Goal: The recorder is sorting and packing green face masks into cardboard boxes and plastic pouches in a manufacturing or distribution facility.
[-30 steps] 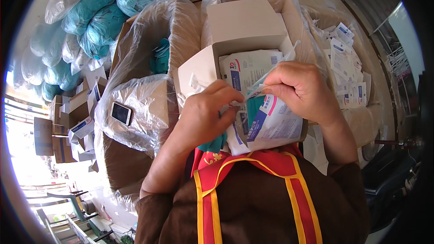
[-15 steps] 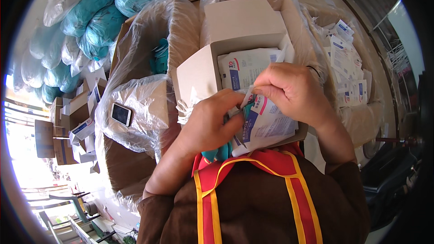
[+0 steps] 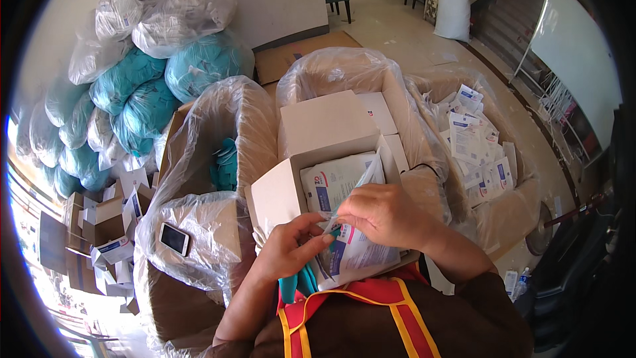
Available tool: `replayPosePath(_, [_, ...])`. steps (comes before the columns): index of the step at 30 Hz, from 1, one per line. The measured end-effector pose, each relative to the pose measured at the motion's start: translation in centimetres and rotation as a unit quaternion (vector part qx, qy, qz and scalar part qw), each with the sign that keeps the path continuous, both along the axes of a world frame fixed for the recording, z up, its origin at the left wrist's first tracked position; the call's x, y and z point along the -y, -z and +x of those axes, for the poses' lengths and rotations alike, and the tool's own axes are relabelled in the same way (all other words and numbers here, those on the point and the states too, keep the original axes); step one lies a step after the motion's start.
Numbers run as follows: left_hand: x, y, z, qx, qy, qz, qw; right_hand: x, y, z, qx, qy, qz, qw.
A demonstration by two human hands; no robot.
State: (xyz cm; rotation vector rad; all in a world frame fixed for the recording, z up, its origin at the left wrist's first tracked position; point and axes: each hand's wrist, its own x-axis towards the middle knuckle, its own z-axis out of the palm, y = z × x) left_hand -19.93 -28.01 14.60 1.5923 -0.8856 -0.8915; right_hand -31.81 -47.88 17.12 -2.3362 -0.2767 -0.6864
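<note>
In front of my lap, my left hand [image 3: 290, 246] and my right hand [image 3: 391, 214] pinch the upper edge of a white printed packet [image 3: 363, 256]. Its edge is pulled up between my fingers, and a bit of teal shows there. Behind it, more white packets [image 3: 326, 182] lie inside an open cardboard carton [image 3: 275, 192] with raised flaps. Several teal flat pieces [image 3: 303, 283] hang below my left hand, close to the red apron [image 3: 371, 292]. What my fingertips cover is partly hidden.
A plastic-lined box to the left holds teal pieces [image 3: 225, 164]; a phone [image 3: 174, 239] lies on its covered edge. At right, a lined box contains torn-looking white wrappers [image 3: 474, 139]. Full plastic bags [image 3: 142, 103] are piled far left above small cartons [image 3: 109, 225].
My view has tilted up, so the floor, chairs and a white sack appear at the back. Both hands still grip the packet's edge, with its corner pulled up higher.
</note>
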Motion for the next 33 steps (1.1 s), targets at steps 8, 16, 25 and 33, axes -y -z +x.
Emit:
replayPosePath(8, [0.9,1.7,-0.4,0.291,0.039,0.092,0.951,-1.4,0.8,0.2,0.029,-0.011,-0.043,0.999])
replayPosePath(16, [0.7,1.8,-0.2,0.253,-0.053,0.033,0.965,0.5,-1.5,-1.9,0.068,0.025,-0.054,0.996])
replayPosePath(25, [1.1,-0.2,-0.3,0.261,0.014,0.024,0.965,4.9,0.3,-5.4,-0.162,0.058,0.025,0.985])
replayPosePath(33, [1.3,2.0,-0.4,0.089,-0.019,0.041,0.995,3.3,3.2,-5.3,-0.190,0.020,0.138,0.972])
